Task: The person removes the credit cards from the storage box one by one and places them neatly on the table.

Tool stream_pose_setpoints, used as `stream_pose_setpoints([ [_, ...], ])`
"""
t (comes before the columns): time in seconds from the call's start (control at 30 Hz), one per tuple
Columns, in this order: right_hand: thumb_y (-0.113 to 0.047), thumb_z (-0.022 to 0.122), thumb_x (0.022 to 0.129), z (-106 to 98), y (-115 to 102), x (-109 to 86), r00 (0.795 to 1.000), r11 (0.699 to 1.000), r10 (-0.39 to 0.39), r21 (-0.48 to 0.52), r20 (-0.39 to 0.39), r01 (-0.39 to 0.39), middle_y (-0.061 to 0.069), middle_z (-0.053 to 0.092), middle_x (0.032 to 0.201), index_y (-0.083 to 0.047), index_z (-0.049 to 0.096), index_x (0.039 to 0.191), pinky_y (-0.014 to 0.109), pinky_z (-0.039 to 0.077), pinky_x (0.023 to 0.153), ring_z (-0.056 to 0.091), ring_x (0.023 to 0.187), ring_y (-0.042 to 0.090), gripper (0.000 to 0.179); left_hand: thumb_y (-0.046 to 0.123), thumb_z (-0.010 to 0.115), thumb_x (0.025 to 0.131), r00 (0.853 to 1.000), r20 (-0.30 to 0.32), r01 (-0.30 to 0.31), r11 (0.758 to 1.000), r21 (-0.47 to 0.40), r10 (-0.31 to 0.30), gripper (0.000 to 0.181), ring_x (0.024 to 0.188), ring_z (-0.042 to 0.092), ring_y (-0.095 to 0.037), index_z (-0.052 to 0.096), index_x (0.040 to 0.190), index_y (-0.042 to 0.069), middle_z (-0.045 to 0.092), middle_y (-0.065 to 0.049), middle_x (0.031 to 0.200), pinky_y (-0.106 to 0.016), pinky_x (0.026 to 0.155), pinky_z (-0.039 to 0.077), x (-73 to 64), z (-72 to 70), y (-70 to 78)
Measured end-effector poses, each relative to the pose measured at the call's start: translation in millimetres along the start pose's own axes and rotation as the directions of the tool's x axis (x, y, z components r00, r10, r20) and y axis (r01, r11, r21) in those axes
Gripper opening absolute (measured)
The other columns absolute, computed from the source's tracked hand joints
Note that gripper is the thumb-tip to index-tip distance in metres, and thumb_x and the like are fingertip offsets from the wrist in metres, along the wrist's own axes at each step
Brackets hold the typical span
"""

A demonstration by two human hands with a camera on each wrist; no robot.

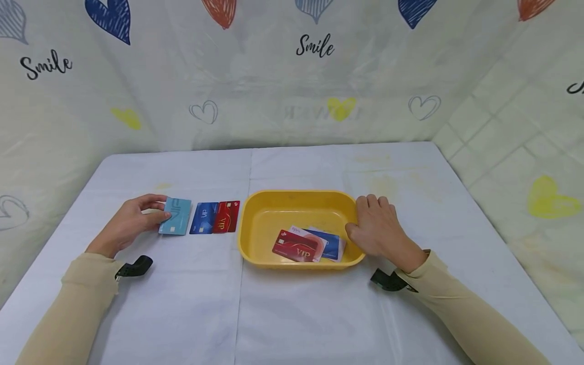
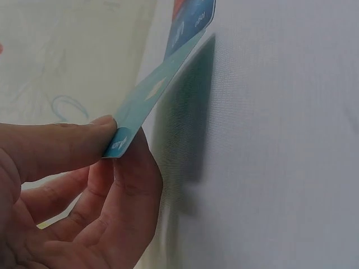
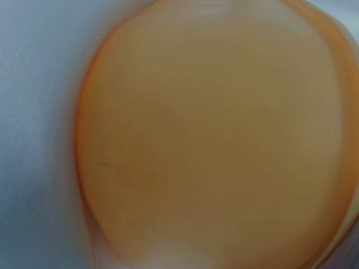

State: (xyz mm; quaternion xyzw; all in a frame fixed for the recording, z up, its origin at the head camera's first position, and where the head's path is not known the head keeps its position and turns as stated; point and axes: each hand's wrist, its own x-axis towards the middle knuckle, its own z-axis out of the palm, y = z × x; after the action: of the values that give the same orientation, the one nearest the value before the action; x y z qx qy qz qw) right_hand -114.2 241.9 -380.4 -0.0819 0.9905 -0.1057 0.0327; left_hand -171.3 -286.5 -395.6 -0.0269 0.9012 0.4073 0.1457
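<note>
My left hand [image 1: 130, 223] pinches a light blue card [image 1: 177, 215] between thumb and fingers at its left edge. In the left wrist view that card [image 2: 146, 95] is tilted, with one side raised off the cloth and a shadow beneath. Just right of it lie a dark blue card [image 1: 203, 218] and a red VIP card [image 1: 226, 217], the two touching. My right hand [image 1: 378, 228] grips the right rim of a yellow tray [image 1: 269, 215], the thumb toward the inside. The tray's surface [image 3: 213, 134] fills most of the right wrist view; the right hand's fingers are hidden there.
Inside the tray, a red VIP card [image 1: 292, 246] overlaps a pink-and-white card [image 1: 321, 237] and a blue card [image 1: 331, 248] near the front right. A white cloth [image 1: 296, 319] covers the table. Behind it hangs a heart-printed curtain [image 1: 260, 76].
</note>
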Motion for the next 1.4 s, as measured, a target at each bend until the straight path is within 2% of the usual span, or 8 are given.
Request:
stream_pose_setpoints([
  [0.4,-0.023,0.046,0.091,0.8,-0.3,0.8,1.000,1.000,-0.003,-0.001,-0.012,0.003,0.014,0.041,0.090,-0.001,0.045,0.096,0.040,0.026,0.074,0.037,0.090,0.034,0.022,0.026,0.065,0.101,1.000,0.017,-0.005,1.000,0.028,0.004,0.068,0.117,0.055,-0.030,0.035,0.157,0.000,0.043,-0.027,0.147,-0.010,0.078,0.054,5.5,0.8,2.5],
  [0.83,-0.023,0.046,0.091,0.3,-1.1,0.8,1.000,1.000,-0.002,-0.005,-0.010,0.002,0.014,0.043,0.091,0.000,0.047,0.099,0.040,0.028,0.075,0.038,0.091,0.035,0.025,0.027,0.066,0.101,0.999,0.046,-0.017,0.998,0.060,0.014,0.068,0.120,0.056,-0.032,0.036,0.156,0.000,0.044,-0.027,0.147,-0.011,0.080,0.055,7.4,0.7,2.4],
  [1.23,-0.023,0.047,0.091,0.9,-0.6,0.7,1.000,1.000,-0.001,-0.004,-0.010,0.001,0.014,0.042,0.090,0.000,0.046,0.097,0.040,0.026,0.074,0.037,0.089,0.034,0.024,0.029,0.066,0.101,0.999,0.052,0.012,0.997,0.073,-0.016,0.069,0.125,0.054,-0.035,0.036,0.156,0.002,0.043,-0.028,0.150,-0.007,0.078,0.050,10.0,1.7,1.9],
  [1.4,-0.023,0.046,0.091,0.3,-0.4,0.5,1.000,1.000,0.000,-0.010,-0.012,0.000,0.014,0.042,0.090,0.000,0.046,0.097,0.039,0.026,0.074,0.037,0.089,0.034,0.024,0.030,0.066,0.101,0.999,0.049,0.007,0.997,0.080,-0.011,0.069,0.125,0.053,-0.035,0.036,0.157,0.002,0.044,-0.027,0.150,-0.006,0.077,0.048,10.6,1.8,2.1],
])
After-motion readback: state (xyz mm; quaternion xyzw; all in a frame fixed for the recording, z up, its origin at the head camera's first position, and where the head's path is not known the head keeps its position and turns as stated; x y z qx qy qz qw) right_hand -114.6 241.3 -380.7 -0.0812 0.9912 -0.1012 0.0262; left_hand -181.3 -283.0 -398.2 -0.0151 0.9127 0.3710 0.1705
